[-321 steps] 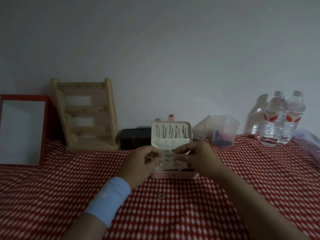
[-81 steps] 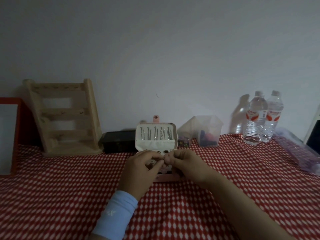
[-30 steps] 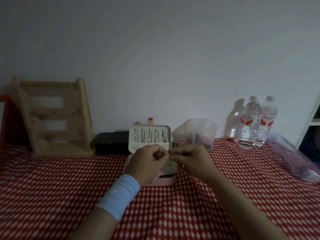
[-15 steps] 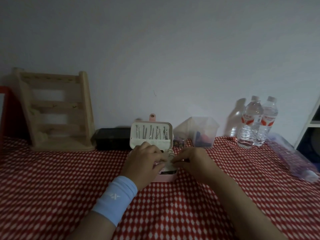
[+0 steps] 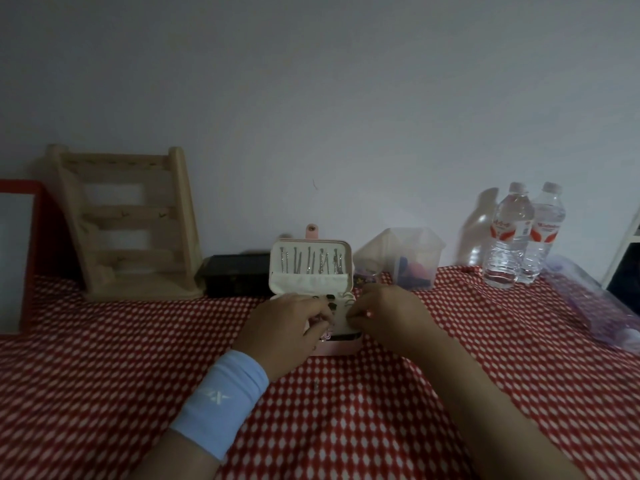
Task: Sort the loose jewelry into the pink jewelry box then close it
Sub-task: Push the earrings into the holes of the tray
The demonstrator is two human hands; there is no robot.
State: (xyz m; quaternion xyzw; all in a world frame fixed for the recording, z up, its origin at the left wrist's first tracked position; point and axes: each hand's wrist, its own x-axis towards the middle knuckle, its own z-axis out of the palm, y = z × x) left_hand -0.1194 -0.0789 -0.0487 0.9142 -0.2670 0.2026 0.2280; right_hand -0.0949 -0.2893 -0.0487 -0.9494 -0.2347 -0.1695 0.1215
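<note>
Box open at frame centre, lid upright. Left hand, right hand held over tray, fingers curled; hold cannot be told. Judged: piece being seated. Next: small piece on cloth below box to be fetched; fine pinch needed.

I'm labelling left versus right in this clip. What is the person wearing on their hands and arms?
The left hand is bare, but its wrist carries a light blue wristband with a small white X-shaped logo. The right hand and forearm are bare: no sleeve, band or watch shows.
</note>
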